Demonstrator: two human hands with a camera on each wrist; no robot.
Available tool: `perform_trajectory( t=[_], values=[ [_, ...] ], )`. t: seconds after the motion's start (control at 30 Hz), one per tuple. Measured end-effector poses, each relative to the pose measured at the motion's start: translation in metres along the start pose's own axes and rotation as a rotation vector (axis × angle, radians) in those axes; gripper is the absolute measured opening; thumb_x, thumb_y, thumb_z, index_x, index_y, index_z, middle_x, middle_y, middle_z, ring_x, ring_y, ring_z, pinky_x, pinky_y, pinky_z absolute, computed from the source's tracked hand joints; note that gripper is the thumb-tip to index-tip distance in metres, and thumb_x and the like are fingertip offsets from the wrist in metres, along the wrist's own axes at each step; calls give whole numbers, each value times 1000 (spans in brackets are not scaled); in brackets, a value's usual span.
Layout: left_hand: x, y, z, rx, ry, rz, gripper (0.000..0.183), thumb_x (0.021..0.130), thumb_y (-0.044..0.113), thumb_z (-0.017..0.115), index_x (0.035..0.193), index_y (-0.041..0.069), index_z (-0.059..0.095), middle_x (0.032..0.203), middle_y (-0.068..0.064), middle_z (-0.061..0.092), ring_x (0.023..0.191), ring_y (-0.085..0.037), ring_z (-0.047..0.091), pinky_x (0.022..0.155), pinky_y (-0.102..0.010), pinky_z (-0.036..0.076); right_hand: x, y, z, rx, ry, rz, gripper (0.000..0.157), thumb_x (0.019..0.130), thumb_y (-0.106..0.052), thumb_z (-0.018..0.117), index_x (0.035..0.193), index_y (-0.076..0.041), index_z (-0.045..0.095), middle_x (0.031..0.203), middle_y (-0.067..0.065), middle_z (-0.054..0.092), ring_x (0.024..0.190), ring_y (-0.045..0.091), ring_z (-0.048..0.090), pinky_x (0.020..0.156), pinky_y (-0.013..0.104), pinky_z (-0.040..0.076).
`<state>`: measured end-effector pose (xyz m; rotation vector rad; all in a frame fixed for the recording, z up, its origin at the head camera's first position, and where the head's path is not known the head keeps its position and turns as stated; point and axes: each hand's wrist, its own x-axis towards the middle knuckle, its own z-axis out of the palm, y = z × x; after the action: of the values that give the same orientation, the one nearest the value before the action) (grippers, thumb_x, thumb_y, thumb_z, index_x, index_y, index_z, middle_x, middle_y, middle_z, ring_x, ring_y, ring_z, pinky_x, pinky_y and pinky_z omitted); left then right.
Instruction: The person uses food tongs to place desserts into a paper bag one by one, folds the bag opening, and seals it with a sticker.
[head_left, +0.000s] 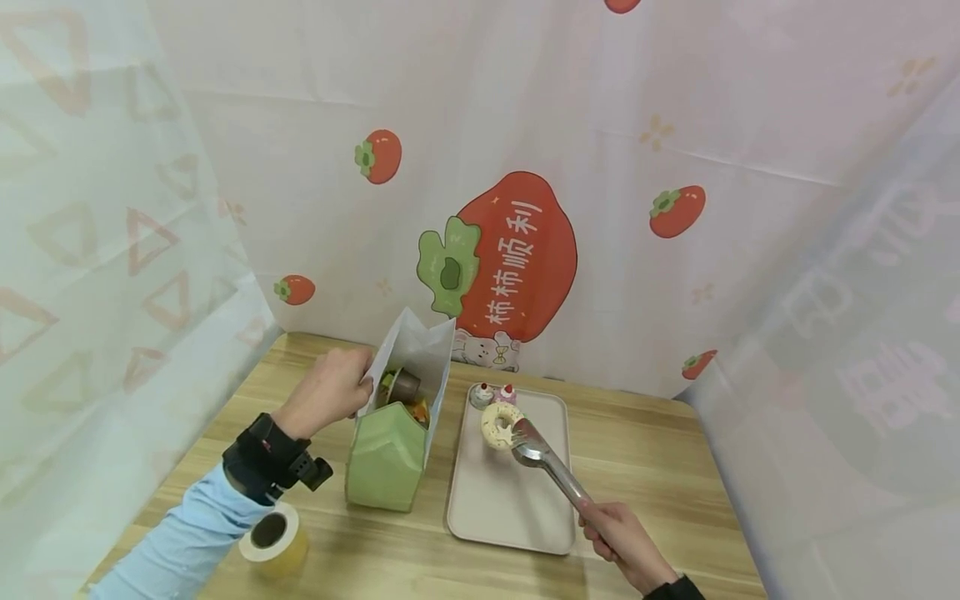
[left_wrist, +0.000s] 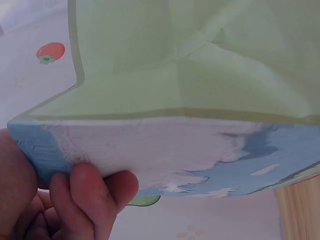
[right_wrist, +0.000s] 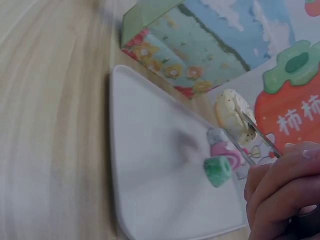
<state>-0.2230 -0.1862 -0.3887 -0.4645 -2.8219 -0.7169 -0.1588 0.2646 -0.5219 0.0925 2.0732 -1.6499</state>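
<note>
A green paper bag (head_left: 386, 458) stands open at the top on the table, with a brown cup-like item (head_left: 406, 386) and something orange inside. At its upper left edge, my left hand (head_left: 333, 385) pinches the paper; the left wrist view shows the thumb and fingers (left_wrist: 92, 192) on the bag's side. My right hand (head_left: 624, 537) grips metal tongs (head_left: 564, 478). Between the tongs' tips is a pale speckled donut (head_left: 492, 425), lifted above the tray (head_left: 510, 510). On the tray's far end sit two small cupcakes (head_left: 482, 395) and a green piece (right_wrist: 218, 171).
A roll of tape (head_left: 283, 546) stands at the near left, close to my left forearm. Printed cloth (head_left: 615, 292) hangs behind the wooden table (head_left: 645, 467) and along both sides. The bag is left of the tray, a narrow strip of table between them.
</note>
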Motion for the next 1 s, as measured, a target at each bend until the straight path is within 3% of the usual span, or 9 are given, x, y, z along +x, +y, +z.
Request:
perform_trajectory(
  t=[0.27, 0.57, 0.77, 1.0],
  values=[
    [2, 0, 1, 9, 9, 3, 9, 85, -2, 57, 78, 4, 57, 60, -2, 58, 47, -10, 52, 46, -26, 41, -28, -41, -17, 0, 2, -56, 29, 103, -31, 51, 87, -8, 58, 65, -8, 42, 46, 0, 33, 45, 15, 29],
    [1, 1, 0, -7, 9, 8, 11, 85, -2, 56, 77, 5, 56, 60, -2, 57, 47, -9, 52, 46, -26, 40, -40, -103, -16, -32, -88, -191, 30, 106, -32, 46, 92, -8, 57, 68, -4, 41, 48, 7, 28, 48, 38, 19],
    [1, 1, 1, 1, 18, 7, 13, 84, -2, 57, 75, 6, 55, 59, -2, 56, 48, -11, 51, 47, -27, 39, -36, -147, -5, -156, -133, -309, 32, 105, -28, 47, 89, -3, 59, 62, -5, 40, 45, 5, 30, 42, 35, 19],
    [2, 4, 2, 18, 18, 2, 13, 85, -1, 57, 74, 6, 55, 61, -2, 54, 51, -14, 50, 48, -27, 37, -23, -200, 11, -368, -184, -308, 36, 102, -32, 55, 90, 1, 60, 61, -1, 38, 47, 8, 31, 42, 25, 27]
  ],
)
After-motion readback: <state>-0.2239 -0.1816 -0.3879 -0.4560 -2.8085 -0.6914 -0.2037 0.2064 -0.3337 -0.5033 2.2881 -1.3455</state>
